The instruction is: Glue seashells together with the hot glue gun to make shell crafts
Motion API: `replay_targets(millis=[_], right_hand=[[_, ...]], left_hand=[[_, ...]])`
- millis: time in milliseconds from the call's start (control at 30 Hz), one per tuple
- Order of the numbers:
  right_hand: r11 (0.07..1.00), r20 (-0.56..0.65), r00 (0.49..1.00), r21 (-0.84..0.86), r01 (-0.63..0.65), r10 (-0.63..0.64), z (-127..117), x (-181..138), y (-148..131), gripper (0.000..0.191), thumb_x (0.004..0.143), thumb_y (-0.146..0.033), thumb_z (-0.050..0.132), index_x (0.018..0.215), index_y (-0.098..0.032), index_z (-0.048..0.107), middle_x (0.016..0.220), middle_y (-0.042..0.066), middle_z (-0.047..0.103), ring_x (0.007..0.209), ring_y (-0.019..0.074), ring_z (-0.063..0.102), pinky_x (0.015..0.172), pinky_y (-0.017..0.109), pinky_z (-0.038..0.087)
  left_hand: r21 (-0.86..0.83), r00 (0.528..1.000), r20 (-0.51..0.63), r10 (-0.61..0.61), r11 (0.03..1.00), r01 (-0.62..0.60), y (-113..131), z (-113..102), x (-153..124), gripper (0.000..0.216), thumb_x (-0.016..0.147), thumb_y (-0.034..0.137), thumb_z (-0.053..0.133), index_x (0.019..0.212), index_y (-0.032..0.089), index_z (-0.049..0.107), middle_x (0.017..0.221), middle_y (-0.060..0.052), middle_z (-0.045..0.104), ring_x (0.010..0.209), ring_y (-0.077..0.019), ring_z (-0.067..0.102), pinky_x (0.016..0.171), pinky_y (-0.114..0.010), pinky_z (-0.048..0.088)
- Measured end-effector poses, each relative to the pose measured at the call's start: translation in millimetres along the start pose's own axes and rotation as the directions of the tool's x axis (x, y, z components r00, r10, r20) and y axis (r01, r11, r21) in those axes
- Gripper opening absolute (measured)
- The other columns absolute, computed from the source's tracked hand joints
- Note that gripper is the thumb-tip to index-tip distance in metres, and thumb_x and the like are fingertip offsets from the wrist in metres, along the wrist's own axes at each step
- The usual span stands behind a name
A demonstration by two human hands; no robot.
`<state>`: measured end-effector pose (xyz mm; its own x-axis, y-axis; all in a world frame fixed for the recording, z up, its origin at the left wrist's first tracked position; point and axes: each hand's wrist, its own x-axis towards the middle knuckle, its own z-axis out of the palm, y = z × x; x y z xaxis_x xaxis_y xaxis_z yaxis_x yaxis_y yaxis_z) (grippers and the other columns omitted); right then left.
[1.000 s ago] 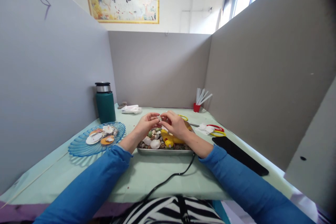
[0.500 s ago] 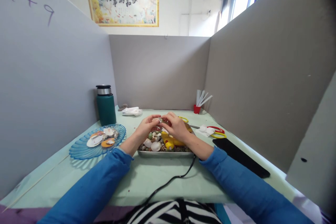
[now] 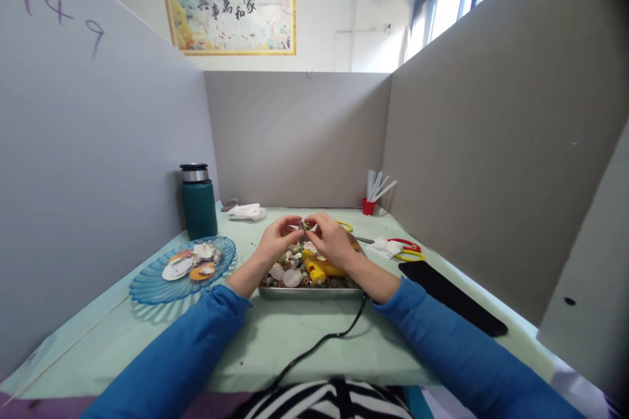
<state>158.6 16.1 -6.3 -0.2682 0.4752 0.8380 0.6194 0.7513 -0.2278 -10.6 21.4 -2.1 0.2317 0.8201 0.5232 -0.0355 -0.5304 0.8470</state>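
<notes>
My left hand (image 3: 276,241) and my right hand (image 3: 330,240) meet above a metal tray (image 3: 309,291) and pinch a small shell (image 3: 304,226) between their fingertips. Both hands are closed on it. The tray holds several shells and a yellow glue gun (image 3: 317,266), whose black cord (image 3: 314,347) runs toward me. Blue sleeves cover both forearms.
A blue glass plate (image 3: 147,285) with several flat shells lies at the left, with a green flask (image 3: 198,201) behind it. Red-and-yellow scissors (image 3: 405,247), a black flat object (image 3: 452,288), a red cup of white sticks (image 3: 368,204) and white tissue (image 3: 248,211) sit around. Grey partitions enclose the table.
The hands stay joined on the small shell with only slight finger shifts. The view has tilted a little, so everything sits slightly lower in the frame.
</notes>
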Motion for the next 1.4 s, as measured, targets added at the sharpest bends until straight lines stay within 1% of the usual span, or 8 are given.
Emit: replay_targets(millis=[133,200,333,433,767,1100,1267,1400], right_hand=[[0.999,0.015,1.000,0.039,0.022,-0.023,-0.9,0.8,-0.3,0.016,0.083,-0.019,0.057,0.099,-0.018,0.057,0.090,0.004,0.059,0.066,0.0121,0.055,0.064,0.025,0.042],[0.997,0.014,1.000,0.068,0.023,-0.024,-0.5,1.1,0.3,0.017,0.084,-0.020,0.056,0.101,-0.018,0.058,0.091,0.005,0.058,0.066,0.0120,0.054,0.065,0.025,0.043],[0.994,-0.008,1.000,0.107,-0.020,0.021,0.5,1.8,0.5,0.018,0.085,-0.025,0.057,0.101,-0.017,0.058,0.092,0.005,0.059,0.068,0.0124,0.055,0.067,0.025,0.043],[0.993,-0.010,1.000,0.111,-0.029,0.030,0.4,2.5,-0.3,0.016,0.084,-0.025,0.058,0.098,-0.017,0.061,0.090,0.005,0.060,0.071,0.0132,0.056,0.068,0.025,0.043],[0.992,-0.020,1.000,0.126,0.004,-0.001,-0.7,3.0,-0.1,0.013,0.082,-0.021,0.060,0.094,-0.018,0.064,0.083,0.004,0.062,0.071,0.0150,0.055,0.068,0.027,0.043],[0.992,-0.029,0.999,0.127,0.025,-0.021,-0.7,2.8,0.5,0.012,0.082,-0.020,0.060,0.092,-0.017,0.064,0.080,0.004,0.061,0.071,0.0152,0.054,0.067,0.026,0.042],[0.988,-0.024,0.999,0.155,-0.017,0.021,-0.2,3.8,-1.1,0.013,0.082,-0.021,0.059,0.092,-0.016,0.064,0.081,0.005,0.062,0.073,0.0157,0.056,0.068,0.027,0.043],[0.963,0.017,0.993,0.245,-0.114,0.114,1.7,4.6,0.2,0.018,0.083,-0.021,0.056,0.098,-0.016,0.064,0.090,0.006,0.066,0.077,0.0161,0.058,0.071,0.028,0.045]], left_hand=[[-0.028,0.999,-0.033,-0.036,0.999,0.035,4.4,1.4,-0.9,0.037,0.065,0.031,0.073,0.096,0.014,0.064,0.090,-0.008,0.067,0.070,-0.0163,0.061,0.062,-0.028,0.049],[-0.065,0.998,-0.029,-0.059,0.996,0.057,7.2,2.0,-2.0,0.037,0.066,0.032,0.072,0.097,0.013,0.064,0.091,-0.008,0.068,0.072,-0.0169,0.061,0.063,-0.028,0.049],[-0.140,0.994,-0.016,-0.106,0.985,0.103,9.8,2.1,-3.7,0.040,0.067,0.033,0.072,0.101,0.013,0.064,0.092,-0.008,0.068,0.073,-0.0167,0.062,0.065,-0.030,0.051],[-0.153,0.992,-0.020,-0.127,0.981,0.122,9.1,1.5,-4.0,0.042,0.066,0.033,0.073,0.102,0.013,0.064,0.093,-0.009,0.068,0.074,-0.0172,0.062,0.066,-0.030,0.051],[-0.150,0.990,-0.046,-0.134,0.981,0.126,4.6,0.5,-2.6,0.041,0.062,0.030,0.076,0.098,0.012,0.068,0.092,-0.009,0.070,0.077,-0.0184,0.064,0.071,-0.033,0.052],[-0.133,0.991,-0.056,-0.121,0.985,0.113,5.9,1.3,-2.5,0.040,0.061,0.029,0.076,0.097,0.012,0.069,0.092,-0.009,0.071,0.077,-0.0186,0.064,0.070,-0.032,0.051],[-0.112,0.992,-0.045,-0.115,0.988,0.110,5.5,1.4,-2.1,0.042,0.063,0.031,0.074,0.099,0.012,0.067,0.089,-0.008,0.070,0.074,-0.0170,0.063,0.070,-0.031,0.052],[-0.119,0.995,-0.053,-0.086,0.990,0.079,6.1,2.2,-1.6,0.047,0.063,0.032,0.075,0.103,0.012,0.062,0.093,-0.008,0.066,0.071,-0.0158,0.063,0.065,-0.030,0.053]])
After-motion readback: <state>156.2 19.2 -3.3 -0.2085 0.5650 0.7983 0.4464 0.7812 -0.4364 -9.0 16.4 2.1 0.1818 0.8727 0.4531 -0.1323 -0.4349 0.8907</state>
